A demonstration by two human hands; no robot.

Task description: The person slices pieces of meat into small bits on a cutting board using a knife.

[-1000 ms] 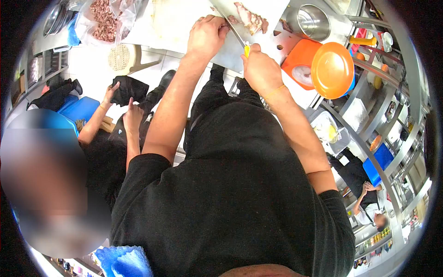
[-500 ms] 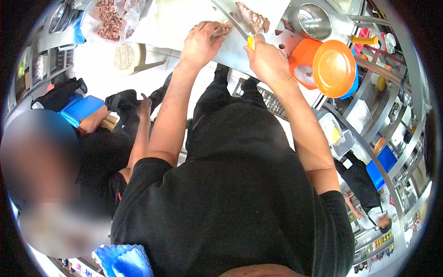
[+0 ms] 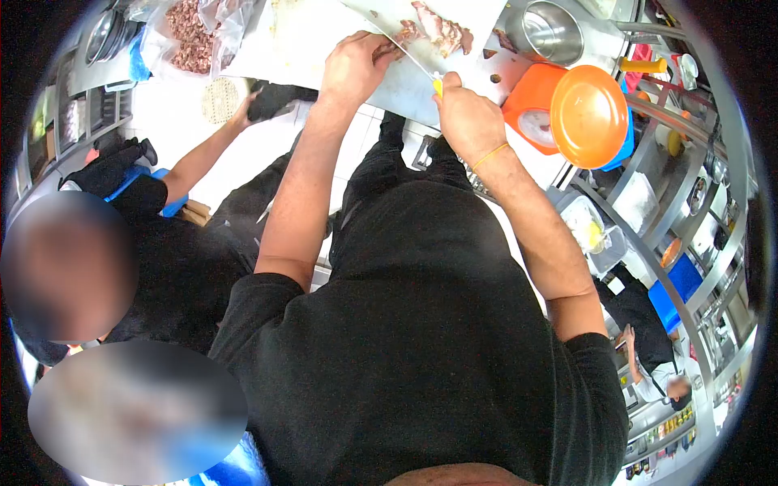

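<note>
My left hand [image 3: 355,71] is closed on a piece of meat [image 3: 389,53] on the white cutting board [image 3: 304,36]. In my right hand [image 3: 470,121] is a knife [image 3: 416,60] with a yellow handle, its blade slanting up and left past my left fingertips. Just beyond the blade lies a larger, pinkish chunk of meat [image 3: 444,34]. Small dark scraps [image 3: 495,78] are scattered on the surface to its right.
Plastic bags with diced meat [image 3: 193,36] lie at the upper left. On the right stand a steel pot [image 3: 551,34] and an orange scale [image 3: 535,117] topped by an orange plate [image 3: 589,117]. A co-worker's arm [image 3: 207,162] reaches out at my left, a dark-gloved hand [image 3: 275,101] near the table.
The knife blade has swung lower and flatter, closer to my left fingers, as my right hand shifted slightly. The co-worker on the left has stretched an arm toward the table.
</note>
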